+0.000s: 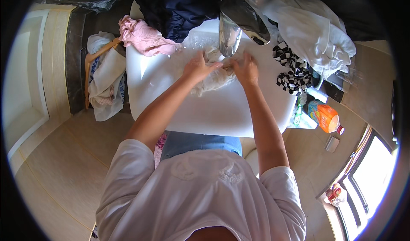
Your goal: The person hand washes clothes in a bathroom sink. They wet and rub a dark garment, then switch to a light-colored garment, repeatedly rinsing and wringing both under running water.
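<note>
A wet, off-white cloth [212,82] lies bunched in a white washbasin [205,117], below a shiny chrome tap [230,29]. My left hand [200,68] grips its left side, the thumb stretched across toward the middle. On the other side my right hand [247,71] holds a fold of the same cloth, fingers pointing away from me. Part of the cloth is hidden behind the hands and under the tap. Water or suds glisten around it.
Dark clothing [175,10] and a pink garment [145,38] drape over the basin's far left rim. To the right are white fabric [314,31], a black-and-white checked cloth [293,72], a green-handled brush [299,110] and an orange bottle [326,117]. A wooden hanger [92,63] hangs left beside bags.
</note>
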Tool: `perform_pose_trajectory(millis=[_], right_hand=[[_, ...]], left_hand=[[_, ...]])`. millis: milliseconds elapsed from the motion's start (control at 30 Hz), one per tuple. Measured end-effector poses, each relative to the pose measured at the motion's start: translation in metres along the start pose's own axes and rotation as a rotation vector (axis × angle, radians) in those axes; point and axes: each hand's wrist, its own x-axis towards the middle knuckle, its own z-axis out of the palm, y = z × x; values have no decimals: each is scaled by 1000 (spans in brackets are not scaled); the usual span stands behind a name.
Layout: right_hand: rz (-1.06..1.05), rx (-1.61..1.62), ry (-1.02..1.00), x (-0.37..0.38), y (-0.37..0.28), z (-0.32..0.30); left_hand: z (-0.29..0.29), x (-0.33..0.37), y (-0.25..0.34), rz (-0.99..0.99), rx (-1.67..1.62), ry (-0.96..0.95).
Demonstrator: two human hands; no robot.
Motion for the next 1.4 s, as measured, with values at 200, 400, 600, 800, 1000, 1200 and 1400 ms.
perform_pose_trajectory(millis=[200, 400, 600, 800, 1000, 1200, 1400], right_hand=[[189, 1061, -198, -18, -20, -49], [189, 1245, 38, -32, -55, -126], [132, 1331, 72, -39, -97, -186], [169, 1383, 13, -53, -120, -208], [159, 1346, 39, -69, -130, -221], [-51, 1002, 187, -61, -101, -236], [5, 510, 260, -59, -69, -223]], left_hand=[[-25, -19, -2, -12, -303, -170], [-41, -62, 13, 6, -1153, -63], [-97, -73, 3, 213, -1430, 18], [-55, -60, 9, 334, -728, -108], [18, -38, 44, 328, -1103, -379], [-45, -72, 31, 282, -1068, -65], [-115, -107, 37, 656, -658, 429]])
